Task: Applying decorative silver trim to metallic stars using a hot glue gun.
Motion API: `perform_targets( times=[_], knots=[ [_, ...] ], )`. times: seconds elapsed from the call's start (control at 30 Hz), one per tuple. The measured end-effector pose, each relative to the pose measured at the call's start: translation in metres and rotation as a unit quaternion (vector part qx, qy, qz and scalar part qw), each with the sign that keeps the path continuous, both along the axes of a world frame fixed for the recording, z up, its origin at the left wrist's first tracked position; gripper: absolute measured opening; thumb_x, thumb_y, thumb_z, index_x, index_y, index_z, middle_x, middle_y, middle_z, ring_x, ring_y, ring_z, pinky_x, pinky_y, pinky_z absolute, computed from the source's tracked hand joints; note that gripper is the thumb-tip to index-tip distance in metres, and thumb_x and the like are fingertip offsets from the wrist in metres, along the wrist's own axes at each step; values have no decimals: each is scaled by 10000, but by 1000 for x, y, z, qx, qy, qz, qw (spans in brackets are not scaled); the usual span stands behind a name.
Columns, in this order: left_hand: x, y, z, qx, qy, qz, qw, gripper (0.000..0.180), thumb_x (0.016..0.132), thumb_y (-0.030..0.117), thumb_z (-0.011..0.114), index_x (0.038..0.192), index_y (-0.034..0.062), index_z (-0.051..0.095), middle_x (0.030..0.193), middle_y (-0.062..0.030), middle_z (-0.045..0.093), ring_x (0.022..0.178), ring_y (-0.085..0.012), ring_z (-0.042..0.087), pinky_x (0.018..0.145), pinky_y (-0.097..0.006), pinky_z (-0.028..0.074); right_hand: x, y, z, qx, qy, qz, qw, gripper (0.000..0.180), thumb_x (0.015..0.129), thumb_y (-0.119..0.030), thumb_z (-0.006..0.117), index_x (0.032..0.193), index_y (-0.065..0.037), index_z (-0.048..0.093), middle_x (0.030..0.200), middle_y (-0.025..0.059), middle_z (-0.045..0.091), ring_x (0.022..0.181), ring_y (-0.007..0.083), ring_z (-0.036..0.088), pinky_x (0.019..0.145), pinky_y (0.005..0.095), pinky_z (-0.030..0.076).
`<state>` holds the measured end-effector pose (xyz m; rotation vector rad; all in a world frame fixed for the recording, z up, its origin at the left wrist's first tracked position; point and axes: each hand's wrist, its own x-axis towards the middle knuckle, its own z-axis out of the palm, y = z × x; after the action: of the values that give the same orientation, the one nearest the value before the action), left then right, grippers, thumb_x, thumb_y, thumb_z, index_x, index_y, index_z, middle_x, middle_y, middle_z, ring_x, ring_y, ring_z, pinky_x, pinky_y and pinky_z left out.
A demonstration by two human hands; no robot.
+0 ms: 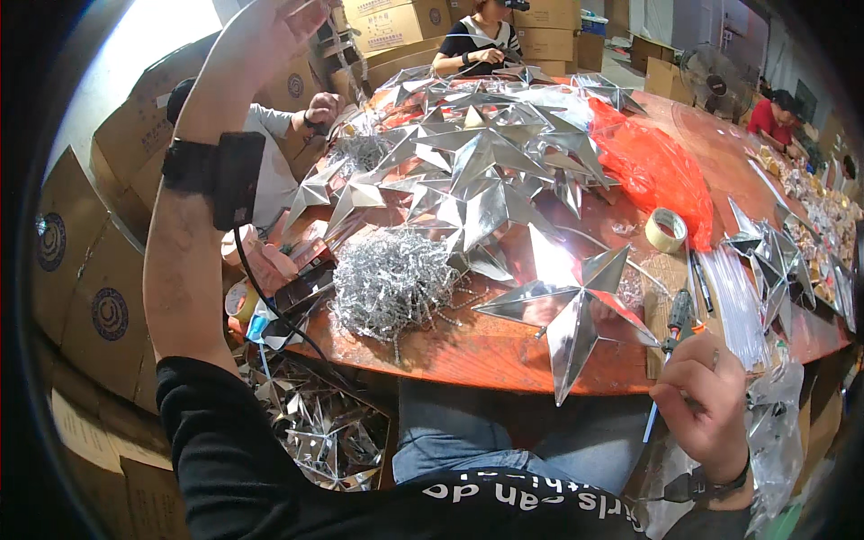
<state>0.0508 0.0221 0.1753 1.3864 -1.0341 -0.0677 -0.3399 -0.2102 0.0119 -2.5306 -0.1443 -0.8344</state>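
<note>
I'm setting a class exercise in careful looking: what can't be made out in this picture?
1. Left hand: head view, partly cut off by the upper edge.
2. Right hand: head view, its own curled fingers hide whether it grips the blue stick.
3. Left co-worker's head: head view, mostly behind the raised forearm.
4. Lower stars in the silver pile: head view, covered by upper ones.

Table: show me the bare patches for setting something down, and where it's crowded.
Bare table shows along the front between the silver tinsel and the nearest star, and right of the red plastic bag. Crowded: the middle, heaped with silver stars, and front right, under clear sticks.
</note>
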Motion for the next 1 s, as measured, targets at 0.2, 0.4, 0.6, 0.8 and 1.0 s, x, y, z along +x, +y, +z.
perform_targets(
  times=[0.2,0.4,0.6,0.8,1.0],
  knots=[
    [-6,-6,8,26,-43,-26,998,146,931,226,605,939,81,602,799,30,565,627,-65,474,559,-173,370,4,1,3,10,-11,-1,1000,134,713,-84,719,722,-38,593,712,93,574,638,274,555,583,357,434],
    [-56,-21,-8,184,-149,44,971,250,938,287,590,1079,82,610,864,49,617,753,-27,548,649,-171,405,45,8,20,235,-29,67,969,243,806,-110,673,1018,-23,591,921,80,614,829,188,597,739,305,461],
    [-114,-47,-36,223,-268,44,936,163,891,189,661,966,44,653,779,68,583,668,22,465,584,-153,363,121,28,46,353,37,167,920,433,883,-182,629,1248,-12,470,1021,83,565,812,124,583,704,253,473],
    [-87,-26,-39,293,-245,76,921,215,875,142,669,1054,24,672,865,18,653,688,3,500,588,-160,392,178,44,53,430,182,265,844,240,906,-204,585,997,18,579,712,61,588,491,108,511,445,222,421],
    [-58,-8,-20,70,-151,127,978,262,897,184,625,1104,33,678,881,18,648,615,-31,405,552,-176,346,217,61,42,484,211,285,800,303,929,-180,555,1152,22,517,898,112,592,703,136,635,609,265,539]
  ],
)
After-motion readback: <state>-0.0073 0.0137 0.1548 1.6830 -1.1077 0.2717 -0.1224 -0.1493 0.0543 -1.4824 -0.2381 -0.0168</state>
